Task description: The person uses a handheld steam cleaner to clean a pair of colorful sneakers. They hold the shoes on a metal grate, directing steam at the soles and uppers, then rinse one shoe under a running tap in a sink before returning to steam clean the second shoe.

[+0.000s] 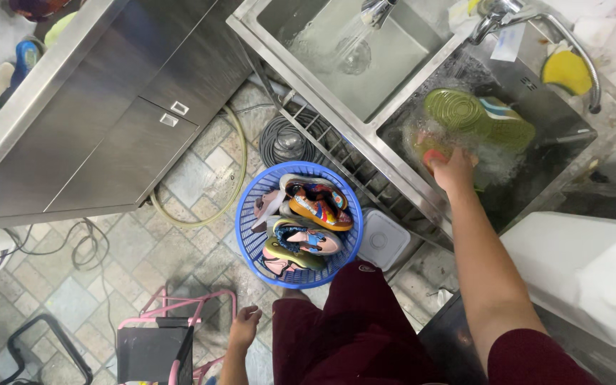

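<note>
Washing step: right hand (453,170) in the sudsy sink (557,153), closed on a green-soled sneaker (475,117). Left hand (244,321) hangs loose, empty. Next likely needs a firm grip while scrubbing.

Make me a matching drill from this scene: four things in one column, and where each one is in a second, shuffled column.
Things:
1. green-soled shoe
2. blue basket
3. yellow sponge
4. right hand

Places:
A. on the tiled floor, filled with colourful shoes
B. on the sink ledge near the curved tap
C. sole up in the soapy water of the right basin
D. reaching into the right basin beside the shoe

Pairs: 1-C, 2-A, 3-B, 4-D
</note>
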